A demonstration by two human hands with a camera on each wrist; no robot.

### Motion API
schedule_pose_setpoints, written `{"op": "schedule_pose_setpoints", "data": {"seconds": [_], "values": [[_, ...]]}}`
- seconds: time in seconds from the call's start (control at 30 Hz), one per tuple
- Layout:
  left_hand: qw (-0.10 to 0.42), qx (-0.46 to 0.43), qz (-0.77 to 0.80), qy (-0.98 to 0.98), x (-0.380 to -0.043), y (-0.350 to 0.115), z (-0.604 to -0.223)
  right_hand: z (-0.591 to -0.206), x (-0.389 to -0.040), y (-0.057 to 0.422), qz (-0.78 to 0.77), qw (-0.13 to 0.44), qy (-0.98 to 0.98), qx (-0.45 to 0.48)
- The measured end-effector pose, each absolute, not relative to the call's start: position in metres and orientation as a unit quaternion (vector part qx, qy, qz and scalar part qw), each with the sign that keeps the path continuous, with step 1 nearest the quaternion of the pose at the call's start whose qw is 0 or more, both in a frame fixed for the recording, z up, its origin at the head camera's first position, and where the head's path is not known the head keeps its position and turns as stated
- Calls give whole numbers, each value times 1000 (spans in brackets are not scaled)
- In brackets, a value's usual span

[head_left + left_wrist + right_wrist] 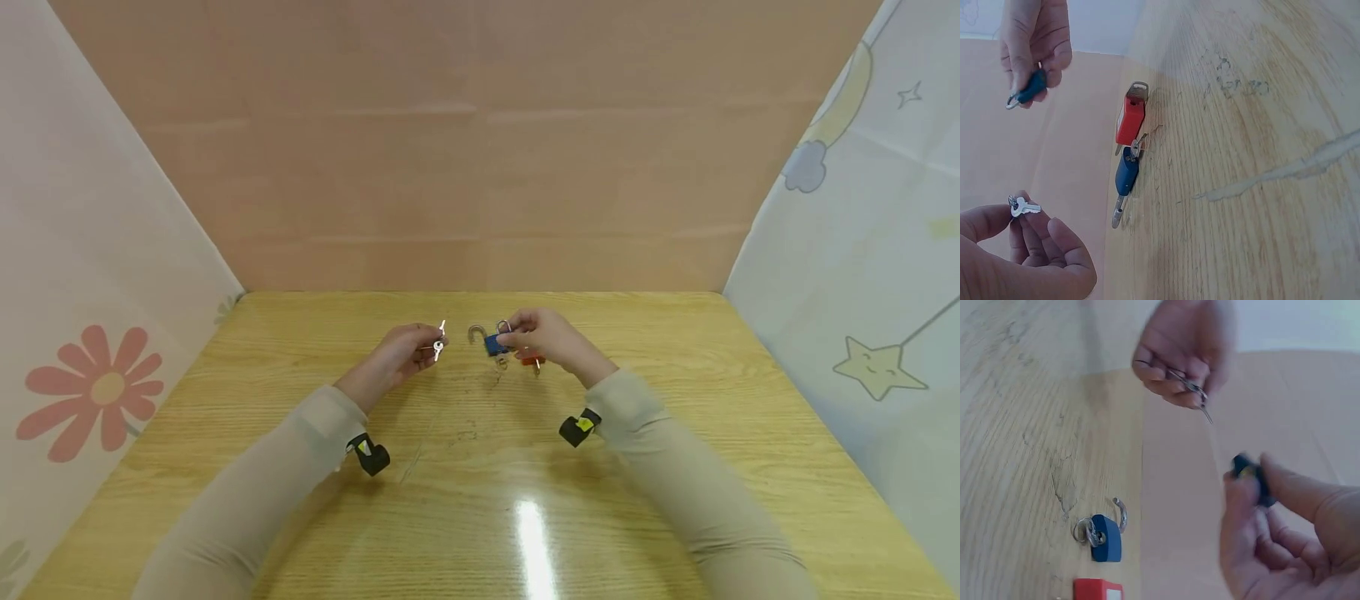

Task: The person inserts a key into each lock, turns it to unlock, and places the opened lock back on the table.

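Note:
Between thumb and fingers, my left hand point(401, 354) pinches small silver keys point(1027, 208) on a ring, held up over the table. To its right, my right hand point(553, 340) grips a small dark blue padlock point(1034, 86) raised in the air. Its shackle point(1012, 100) points away from the fingers, and a brass spot shows on its body in the right wrist view. Below lies another blue padlock point(1127, 172), its shackle swung open and a key with a ring in it. Beside that lies a red padlock point(1130, 122), partly behind my right hand in the head view.
The wooden table point(465, 483) has scratches and a bright reflection near the front. A plain peach-coloured backdrop point(480, 167) stands behind it. Patterned panels close off the left point(105, 250) and right point(862, 275) sides. A black wrist camera point(371, 457) sits below the left hand.

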State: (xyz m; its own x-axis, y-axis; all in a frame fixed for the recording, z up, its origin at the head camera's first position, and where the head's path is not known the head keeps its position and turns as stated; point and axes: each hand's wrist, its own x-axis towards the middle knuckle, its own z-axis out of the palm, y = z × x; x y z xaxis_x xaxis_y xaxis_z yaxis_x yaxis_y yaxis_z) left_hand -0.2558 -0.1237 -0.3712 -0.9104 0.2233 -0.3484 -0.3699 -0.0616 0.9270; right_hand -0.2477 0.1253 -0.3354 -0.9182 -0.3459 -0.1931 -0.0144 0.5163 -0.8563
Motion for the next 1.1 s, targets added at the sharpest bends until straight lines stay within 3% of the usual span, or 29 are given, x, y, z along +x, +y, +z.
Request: {"op": "schedule_pose_setpoints", "data": {"seconds": [0.37, 0.87, 1.1], "values": [[204, -55, 721, 659, -256, -122, -373, -342, -250, 140, -726, 275, 630, -1], [206, -44, 725, 656, -251, -116, -372, -350, -249, 137, -738, 281, 612, 49], [236, 0, 720, 652, -239, -93, -372, -355, -252, 133, -734, 283, 616, 39]]}}
